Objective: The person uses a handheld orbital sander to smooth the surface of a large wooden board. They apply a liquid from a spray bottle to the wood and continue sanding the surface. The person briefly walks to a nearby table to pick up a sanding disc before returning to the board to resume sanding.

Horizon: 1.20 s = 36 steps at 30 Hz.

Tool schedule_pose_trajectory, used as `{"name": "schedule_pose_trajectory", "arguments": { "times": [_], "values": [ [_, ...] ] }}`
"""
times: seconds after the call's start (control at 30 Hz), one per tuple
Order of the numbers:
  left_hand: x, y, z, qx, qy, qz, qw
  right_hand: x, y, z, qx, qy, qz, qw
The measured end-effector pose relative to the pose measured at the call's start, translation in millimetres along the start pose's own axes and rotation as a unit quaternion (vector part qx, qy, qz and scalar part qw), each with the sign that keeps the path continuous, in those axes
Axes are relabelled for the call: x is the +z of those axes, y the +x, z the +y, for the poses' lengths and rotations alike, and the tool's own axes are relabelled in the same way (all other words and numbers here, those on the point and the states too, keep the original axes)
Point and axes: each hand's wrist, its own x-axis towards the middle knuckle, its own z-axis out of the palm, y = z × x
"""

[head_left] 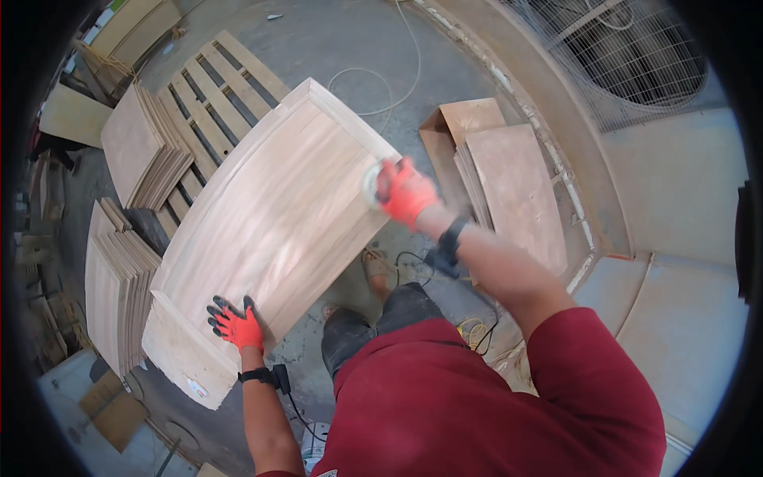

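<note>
A large pale wooden panel [266,187] lies in front of me, slanting from lower left to upper right, with raised strips along its far and end edges. My left hand [235,322], in a red glove with dark fingertips, rests flat near the panel's lower left end, its fingers spread. At the right end, my right hand [405,191], gloved alike and blurred by motion, is wrapped over a round, pale-edged sander [371,184]. The sander sits against the panel's surface near its right edge. My palm and fingers hide most of the tool.
Stacked wooden boards [143,151] stand by a slatted pallet [214,95] at the left, with another stack [119,278] nearer. More boards [517,191] lean at the right. A pale hose [413,67] crosses the floor. A mesh-covered fan [644,56] is at the far right.
</note>
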Motion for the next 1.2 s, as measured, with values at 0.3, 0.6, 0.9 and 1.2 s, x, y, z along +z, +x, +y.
{"name": "schedule_pose_trajectory", "arguments": {
  "times": [0.3, 0.6, 0.9, 1.2],
  "values": [
    [18.7, -0.6, -13.0, 0.004, 0.039, 0.023, 0.999, 2.7, 4.8, 27.9, -0.030, 0.015, -0.018, 0.999],
    [4.8, -13.8, 4.4, 0.052, -0.002, 0.065, 0.997, -30.4, 145.5, -6.3, -0.003, -0.026, 0.022, 0.999],
    [-13.8, -8.0, 17.6, 0.058, -0.043, 0.074, 0.995, -37.7, 287.6, -112.4, -0.025, -0.031, 0.055, 0.998],
    [-39.3, 0.3, 1.1, 0.035, -0.094, -0.004, 0.995, 49.8, 197.1, -320.2, -0.230, -0.052, -0.066, 0.970]
  ]
}}
